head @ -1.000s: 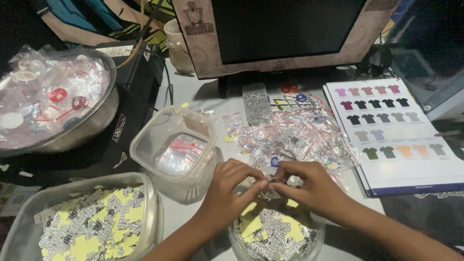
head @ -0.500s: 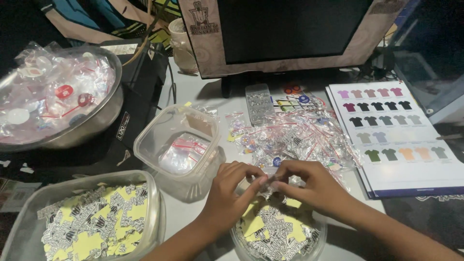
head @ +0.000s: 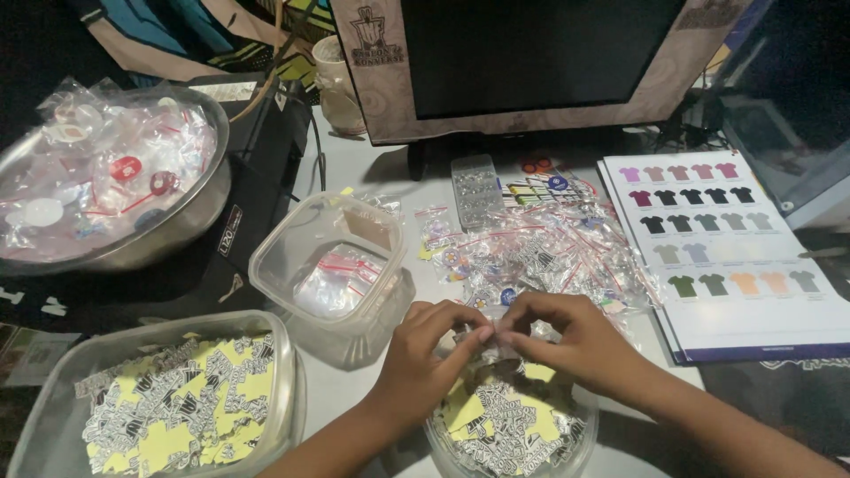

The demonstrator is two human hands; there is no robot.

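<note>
Two hands meet at near centre in the head view: left hand [head: 425, 354] and right hand [head: 567, 341], fingertips pinched together on a small clear packet [head: 489, 338], held just above a round tub [head: 567, 447] of yellow-and-black printed slips. Both hands are closed in a pinch; what the packet holds is too small to tell.

Step in hand, judged: filling or sealing one packet. The next move likely calls for a fine fingertip press along its edge, then a free place to set it down.

Count:
- One heap of red-striped clear packets [head: 549, 248], far of the hands; too many to count.
- Two clear tubs at left: one [head: 266, 265] with a few packets, one [head: 292, 389] with slips.
- One metal bowl [head: 190, 226], far left, of bagged pieces.
- One shirt colour chart [head: 797, 310], right.
- One monitor [head: 531, 53], far.
</note>
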